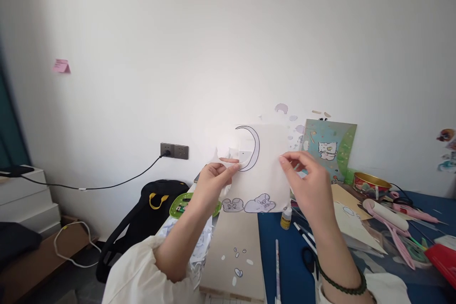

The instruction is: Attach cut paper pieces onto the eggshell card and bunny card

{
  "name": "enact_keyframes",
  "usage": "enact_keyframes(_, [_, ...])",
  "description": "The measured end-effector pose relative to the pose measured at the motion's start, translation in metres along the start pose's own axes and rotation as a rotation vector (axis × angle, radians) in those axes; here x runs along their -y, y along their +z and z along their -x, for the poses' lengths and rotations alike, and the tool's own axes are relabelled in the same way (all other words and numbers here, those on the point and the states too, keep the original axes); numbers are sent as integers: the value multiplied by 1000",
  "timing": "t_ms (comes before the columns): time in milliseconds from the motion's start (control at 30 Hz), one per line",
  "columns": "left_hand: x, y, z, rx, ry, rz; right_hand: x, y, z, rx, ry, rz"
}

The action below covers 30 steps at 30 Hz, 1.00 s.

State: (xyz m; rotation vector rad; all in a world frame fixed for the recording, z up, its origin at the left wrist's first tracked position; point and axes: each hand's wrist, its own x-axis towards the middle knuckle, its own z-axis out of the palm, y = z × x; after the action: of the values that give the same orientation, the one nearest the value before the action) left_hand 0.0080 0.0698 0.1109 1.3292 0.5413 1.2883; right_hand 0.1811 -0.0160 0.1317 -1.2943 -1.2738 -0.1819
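Observation:
A thin white sheet of paper [270, 180] is held upright in front of me, with a crescent moon [256, 145] outlined in black near its left edge. Two grey cartoon animal drawings lie along its bottom. My left hand [215, 183] pinches the sheet by the lower end of the crescent, where the paper's edge is cut away in a curve. At the opposite edge, my right hand [308, 175] grips the sheet between thumb and forefinger. Below it, a beige board [233, 242] carries several small oval paper cutouts.
On the blue table [269, 247] are a patterned pen [278, 266], a glue bottle [286, 218] and black-handled scissors [308, 260]. A pink lint roller [388, 218] and red tin [370, 185] sit to the right. A green tray [174, 206] and black backpack [138, 218] are on the left.

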Motion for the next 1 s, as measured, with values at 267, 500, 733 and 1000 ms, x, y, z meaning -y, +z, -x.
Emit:
enact_keyframes(267, [19,24,5,68,-9,237,9,14,2,372,345,-622])
enact_keyframes(500, [25,32,9,104,-46,431,7,17,4,79,183,-303])
enact_keyframes(733, [34,25,5,206,-133,443,-19,-14,-13,138,273,-63])
enact_keyframes(1000, [-14,-18,-2,354,90,-89,-45,-49,-22,293,259,-78])
